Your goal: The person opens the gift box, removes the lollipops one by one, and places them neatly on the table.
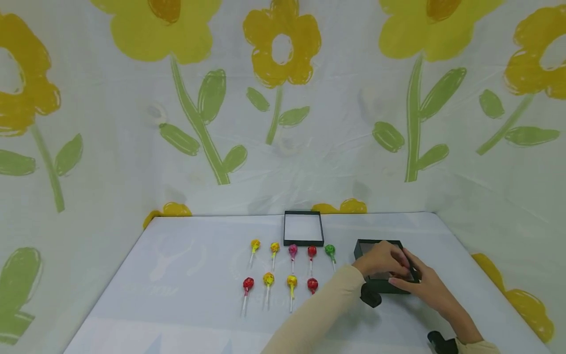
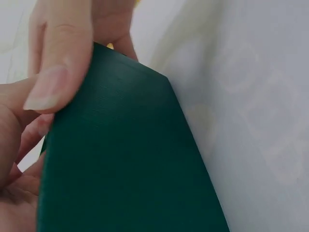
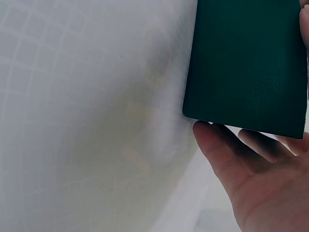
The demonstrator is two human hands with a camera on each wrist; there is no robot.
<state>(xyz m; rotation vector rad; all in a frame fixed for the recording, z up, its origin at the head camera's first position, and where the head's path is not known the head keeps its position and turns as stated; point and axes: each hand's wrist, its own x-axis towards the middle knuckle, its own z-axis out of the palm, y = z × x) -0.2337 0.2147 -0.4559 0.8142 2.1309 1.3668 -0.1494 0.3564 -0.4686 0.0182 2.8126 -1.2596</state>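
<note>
A dark green box (image 1: 385,286) without its cover stands on the right side of the table. My left hand (image 1: 383,258) reaches over its top with fingers bent down into it; whether they pinch anything is hidden. With the thumb on the front wall and the fingers along the right side, my right hand (image 1: 426,285) grips the box. The left wrist view shows that thumb (image 2: 60,72) against the green wall, with my left hand (image 2: 9,135) close by. In the right wrist view, the fingers (image 3: 210,140) of my right hand touch the box's edge.
Several wrapped lollipops (image 1: 268,279) lie in two rows left of the box, red, yellow, green and pink. A shallow dark-rimmed tray or lid (image 1: 303,243) with a white inside lies at the table's back edge. A flowered cloth (image 1: 327,147) hangs behind the table.
</note>
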